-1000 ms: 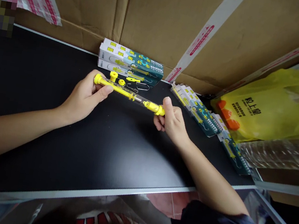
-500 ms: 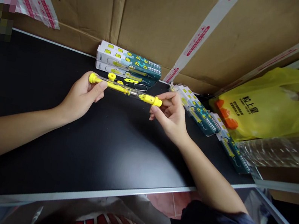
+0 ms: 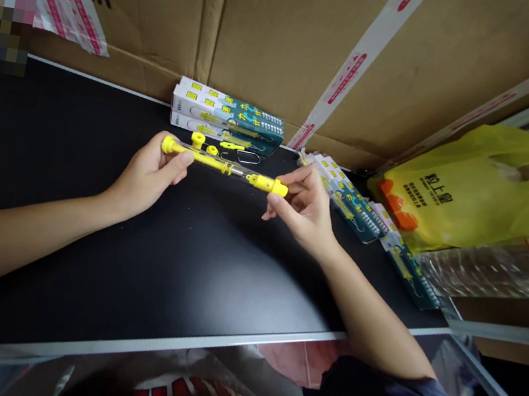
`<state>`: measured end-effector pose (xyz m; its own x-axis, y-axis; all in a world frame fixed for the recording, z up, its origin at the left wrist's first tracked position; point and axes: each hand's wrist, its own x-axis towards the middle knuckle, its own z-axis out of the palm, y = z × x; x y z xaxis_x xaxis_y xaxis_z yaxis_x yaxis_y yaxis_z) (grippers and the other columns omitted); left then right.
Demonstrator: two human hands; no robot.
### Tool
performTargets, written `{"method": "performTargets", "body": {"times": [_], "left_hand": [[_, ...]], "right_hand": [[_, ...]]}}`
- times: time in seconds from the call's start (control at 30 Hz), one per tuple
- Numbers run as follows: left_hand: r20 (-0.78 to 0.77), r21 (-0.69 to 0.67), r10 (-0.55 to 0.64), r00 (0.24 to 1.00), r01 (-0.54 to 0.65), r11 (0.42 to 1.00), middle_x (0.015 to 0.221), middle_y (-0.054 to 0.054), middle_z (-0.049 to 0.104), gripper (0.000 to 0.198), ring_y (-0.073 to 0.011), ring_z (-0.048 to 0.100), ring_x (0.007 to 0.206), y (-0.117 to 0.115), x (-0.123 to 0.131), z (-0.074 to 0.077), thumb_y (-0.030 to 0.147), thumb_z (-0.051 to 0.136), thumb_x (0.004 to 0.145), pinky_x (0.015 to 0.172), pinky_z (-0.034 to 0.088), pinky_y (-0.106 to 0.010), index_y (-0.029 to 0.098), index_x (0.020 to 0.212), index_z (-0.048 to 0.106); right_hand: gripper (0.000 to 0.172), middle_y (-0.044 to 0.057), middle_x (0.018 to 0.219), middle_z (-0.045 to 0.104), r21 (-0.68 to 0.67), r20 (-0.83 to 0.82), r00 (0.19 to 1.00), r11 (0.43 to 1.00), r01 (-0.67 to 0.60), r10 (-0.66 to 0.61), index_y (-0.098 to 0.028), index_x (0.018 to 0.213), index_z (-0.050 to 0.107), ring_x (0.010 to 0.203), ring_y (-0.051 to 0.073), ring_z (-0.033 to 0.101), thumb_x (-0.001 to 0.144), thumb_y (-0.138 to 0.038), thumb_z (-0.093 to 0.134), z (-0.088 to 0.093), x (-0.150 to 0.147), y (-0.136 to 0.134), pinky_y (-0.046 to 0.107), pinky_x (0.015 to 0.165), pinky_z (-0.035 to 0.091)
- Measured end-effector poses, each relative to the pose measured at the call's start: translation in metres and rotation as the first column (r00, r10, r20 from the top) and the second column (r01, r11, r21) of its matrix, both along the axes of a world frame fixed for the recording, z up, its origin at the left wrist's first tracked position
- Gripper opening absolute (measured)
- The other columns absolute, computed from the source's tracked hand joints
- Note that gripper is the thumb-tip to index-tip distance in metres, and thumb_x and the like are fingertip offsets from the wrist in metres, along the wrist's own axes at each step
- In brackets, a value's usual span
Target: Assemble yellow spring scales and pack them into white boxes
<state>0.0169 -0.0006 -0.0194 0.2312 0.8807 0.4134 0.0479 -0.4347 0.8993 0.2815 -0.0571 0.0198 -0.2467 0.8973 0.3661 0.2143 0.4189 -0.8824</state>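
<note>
Tube (image 3: pixel 229 167) | ends hidden in left hand (image 3: pixel 150 172), right hand (image 3: pixel 306 208)

left hand (image 3: pixel 150 172) + right hand (image 3: pixel 304 208): grip yellow tube (image 3: pixel 225 166) ends; above black table (image 3: pixel 83 249)

We look down and forward from one head-worn camera, close over our black table (image 3: pixel 83 249), facing stacked cardboard boxes (image 3: pixel 273 24).
</note>
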Motion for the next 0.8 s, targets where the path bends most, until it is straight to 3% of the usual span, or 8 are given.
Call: {"method": "performTargets", "body": {"times": [0.27,0.5,0.8], "left_hand": [[0.0,0.001,-0.007,1.0,0.007,1.0,0.062,0.006,0.045,0.03,-0.0094,0.045,0.054,-0.0003,-0.0007,-0.0006,0.045,0.065,0.089,0.051,0.036,-0.025,0.023,0.086,0.044],[0.003,0.0,-0.003,1.0,0.003,1.0,0.062,0.006,0.045,0.031,-0.0096,0.045,0.054,-0.0014,-0.0001,0.0003,0.046,0.065,0.088,0.051,0.037,-0.025,0.023,0.086,0.044],[0.0,-0.007,0.014,1.0,-0.014,1.0,0.061,0.006,0.045,0.032,-0.0104,0.045,0.054,-0.0009,0.0006,0.002,0.047,0.063,0.089,0.052,0.038,-0.025,0.023,0.084,0.042]], "right_hand": [[0.038,-0.01,0.072,0.054,-0.038,-0.05,0.997,0.997,-0.066,0.064,-0.026,0.092,0.04,0.046,0.005,0.053,0.086,-0.042,0.074,0.0006,-0.0018,0.0003,0.02,0.04,0.051],[0.036,-0.013,0.059,0.049,-0.087,-0.048,0.996,0.993,-0.078,0.074,-0.028,0.096,0.037,0.036,0.006,0.044,0.09,-0.042,0.069,-0.0046,0.002,-0.0002,0.02,0.032,0.037],[0.036,-0.011,0.058,0.045,-0.025,0.013,0.998,0.998,0.063,-0.062,-0.026,0.098,0.046,0.038,0.007,0.043,0.086,-0.048,0.072,-0.0054,0.0015,-0.0007,0.022,0.037,0.033]]}}
